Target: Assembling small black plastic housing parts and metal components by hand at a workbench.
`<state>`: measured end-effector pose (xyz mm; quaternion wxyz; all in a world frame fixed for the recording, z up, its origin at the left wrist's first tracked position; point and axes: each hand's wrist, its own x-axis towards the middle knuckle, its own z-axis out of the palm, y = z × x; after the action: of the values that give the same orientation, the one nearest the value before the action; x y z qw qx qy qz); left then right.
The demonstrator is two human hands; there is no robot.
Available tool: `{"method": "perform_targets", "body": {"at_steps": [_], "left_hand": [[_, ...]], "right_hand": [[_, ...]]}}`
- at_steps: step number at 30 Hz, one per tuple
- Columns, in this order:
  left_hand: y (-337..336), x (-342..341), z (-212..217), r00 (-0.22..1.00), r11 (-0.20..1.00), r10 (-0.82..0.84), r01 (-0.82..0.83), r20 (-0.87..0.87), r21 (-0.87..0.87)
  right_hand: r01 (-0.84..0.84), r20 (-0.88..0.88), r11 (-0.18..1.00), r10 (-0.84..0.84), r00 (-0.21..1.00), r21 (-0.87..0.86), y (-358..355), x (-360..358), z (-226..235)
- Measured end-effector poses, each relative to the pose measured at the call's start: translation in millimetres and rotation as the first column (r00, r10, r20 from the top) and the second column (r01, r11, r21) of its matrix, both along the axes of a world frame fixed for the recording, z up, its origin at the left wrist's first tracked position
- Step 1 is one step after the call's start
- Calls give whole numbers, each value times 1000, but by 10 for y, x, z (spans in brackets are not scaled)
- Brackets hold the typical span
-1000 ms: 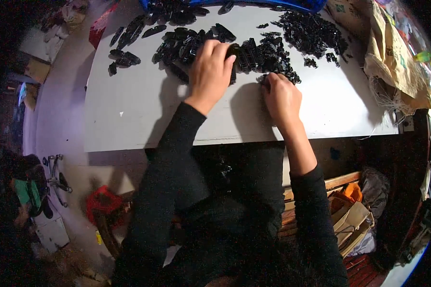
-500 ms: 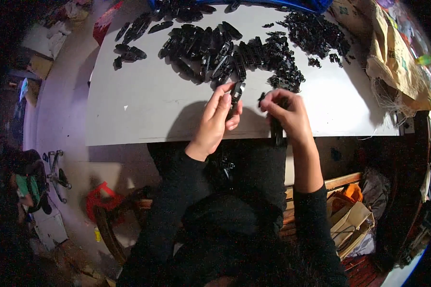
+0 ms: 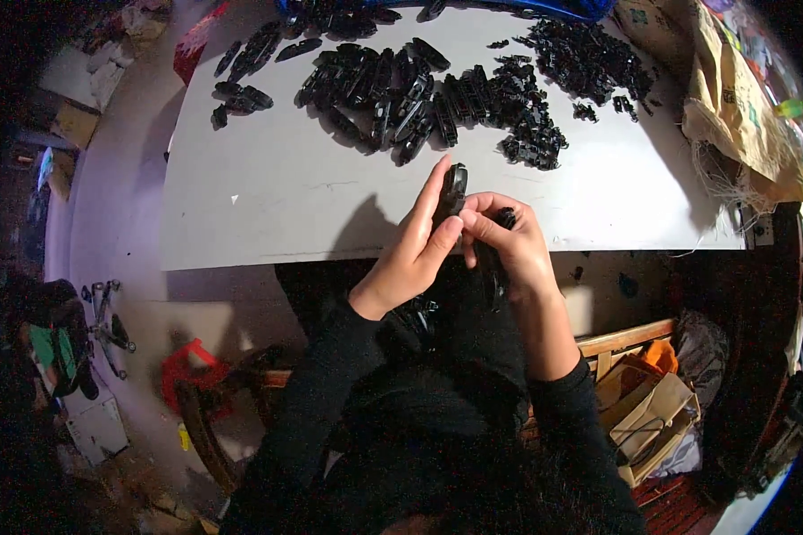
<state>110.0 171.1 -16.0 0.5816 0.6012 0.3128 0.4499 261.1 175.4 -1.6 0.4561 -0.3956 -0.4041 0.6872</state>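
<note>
Both hands have come together since 0.5 s ago: R hand [image 3: 519,254] shifted left & down to meet L hand [image 3: 404,263], nr ctr of frame, by the near edge of the bench [image 3: 268,209]. L fingers nearly straight, closed w/ thumb on a long black part [image 3: 456,183], held roughly upright mid-frame. R thumb & forefinger pinched at its lower end, beside L thumb; can't tell if there's a tiny pc btwn them. Other R fingers curled round a second black pc [image 3: 506,217], end poking up, rest mostly hidden.

Upper ctr: pile of long black parts [image 3: 366,85], same spot as before. Right up against it, cluster of small black clips [image 3: 531,125]; bigger heap of small black bits [image 3: 589,62], upper right. Few more long pcs [image 3: 241,98], upper left. Blue tray [image 3: 553,9] at top edge. Right side: tan sack [image 3: 732,107], frayed threads hanging. Lower right: orange item [image 3: 661,355] & brown cardboard [image 3: 656,410]
</note>
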Motion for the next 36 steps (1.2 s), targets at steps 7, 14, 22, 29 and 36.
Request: {"method": "perform_targets", "body": {"at_steps": [7,14,22,29,36], "left_hand": [[-118,-121,132,981,1000,-19,15,-194,-18],[-103,-414,42,878,945,-134,253,-459,209],[756,-177,-195,430,696,702,-248,-567,674],[675,-52,-137,207,731,679,-99,-705,675],[447,-240,-237,623,858,511,-325,-593,398]], "right_hand": [[69,93,997,-66,994,-30,-94,-40,-5],[-133,283,990,118,952,35,-419,-61,-214],[36,592,881,-346,728,471,82,290,-184],[-164,844,831,-535,24,531,684,578,-319],[-198,825,804,-563,46,560,622,585,-303]]}}
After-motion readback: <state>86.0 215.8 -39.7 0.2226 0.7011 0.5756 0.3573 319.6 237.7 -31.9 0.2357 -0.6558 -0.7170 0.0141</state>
